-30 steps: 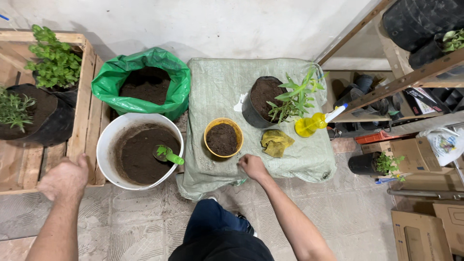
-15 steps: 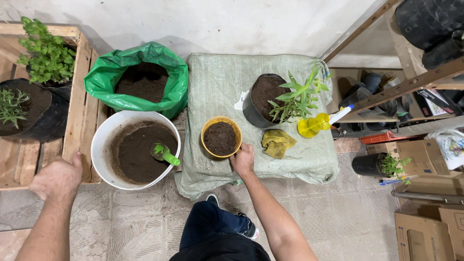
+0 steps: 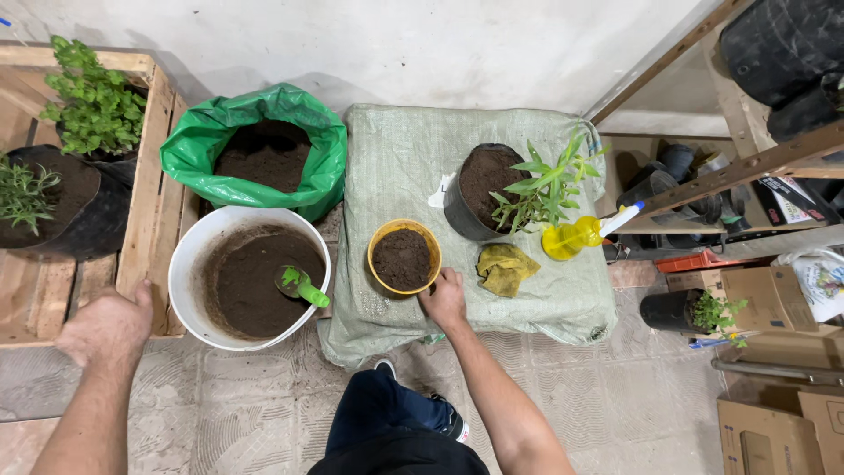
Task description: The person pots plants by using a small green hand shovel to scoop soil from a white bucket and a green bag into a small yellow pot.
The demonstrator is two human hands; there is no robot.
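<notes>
The right hand (image 3: 446, 299) rests on the woven sack cloth (image 3: 396, 158) that covers the low table. Its fingers are curled against the lower right rim of the yellow pot (image 3: 404, 258); whether they grip the rim or only touch it cannot be determined. The yellow pot stands upright near the front edge of the cloth and is filled with dark soil.

The left hand (image 3: 107, 325) hangs above the floor tiles, just beside the white bucket (image 3: 189, 264) and in front of the wooden crate (image 3: 145, 176). Its fingers are loosely bent and hold nothing.

The white bucket stands on the floor to the left of the table and contains soil. 1 green trowel (image 3: 301, 286) lies in it, blade in the soil, handle pointing toward the bucket's right rim. Behind the bucket, a green bag (image 3: 189, 154) stands open and holds more soil.

On the cloth, right of the yellow pot, lies a crumpled yellow rag (image 3: 505, 268). Behind the rag stands a black grow bag (image 3: 462, 215) with a leafy green plant (image 3: 545, 185) leaning to the right. A yellow spray bottle (image 3: 571, 237) lies at the right edge of the cloth, just beside the plant.

The wooden crate holds 2 black bags with green plants.
</notes>
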